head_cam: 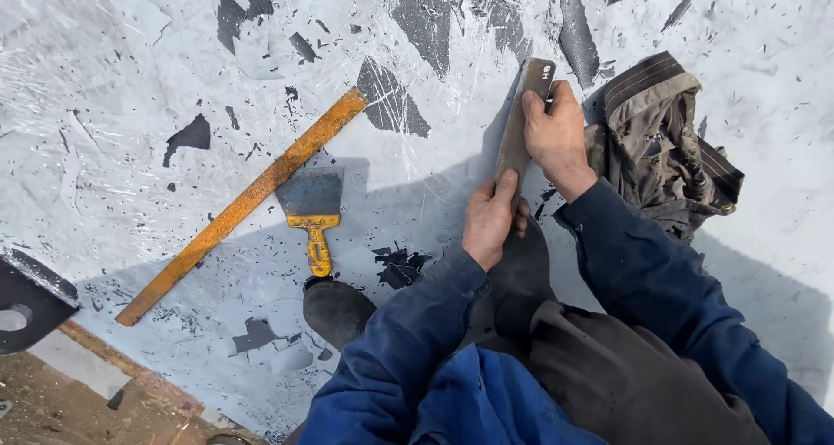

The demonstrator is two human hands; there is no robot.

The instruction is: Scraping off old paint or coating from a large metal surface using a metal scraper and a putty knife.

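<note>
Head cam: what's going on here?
A person in a blue jacket holds a flat metal bar in both hands against a grey painted surface with patches of coating flaked off. The right hand grips the far end, the left hand the near end. A yellow-handled scraper and a long rusty orange bar lie to the left, untouched. A crumpled garment sits to the right.

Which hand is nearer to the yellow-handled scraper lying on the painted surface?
Left. The left hand grips the lower end of a flat metal bar, just right of the scraper. The right hand holds the bar's upper end, farther right and up.
</note>
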